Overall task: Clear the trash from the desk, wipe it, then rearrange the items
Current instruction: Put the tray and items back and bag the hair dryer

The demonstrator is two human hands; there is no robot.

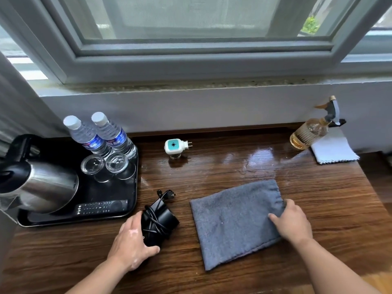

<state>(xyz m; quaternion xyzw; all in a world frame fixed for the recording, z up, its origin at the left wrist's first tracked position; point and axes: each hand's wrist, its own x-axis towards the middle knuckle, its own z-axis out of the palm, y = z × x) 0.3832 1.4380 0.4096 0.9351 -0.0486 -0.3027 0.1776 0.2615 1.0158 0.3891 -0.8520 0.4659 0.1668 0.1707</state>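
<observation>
Now: my right hand point(291, 224) grips the right edge of the grey cloth point(233, 223), lying flat on the table point(328, 209). My left hand point(131, 245) wraps the black corded unit point(159, 221), at 9 o'clock from the cloth. From the cloth, black tray point(101, 192) at 10 o'clock, spray bottle point(307, 132) at 1 o'clock, wet sheen point(254, 155) at 12.

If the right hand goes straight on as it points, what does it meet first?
Probably nothing: beyond the grey cloth it grips, the right hand has only wet desk ahead, up to the wall. The spray bottle stands to its right.
</observation>
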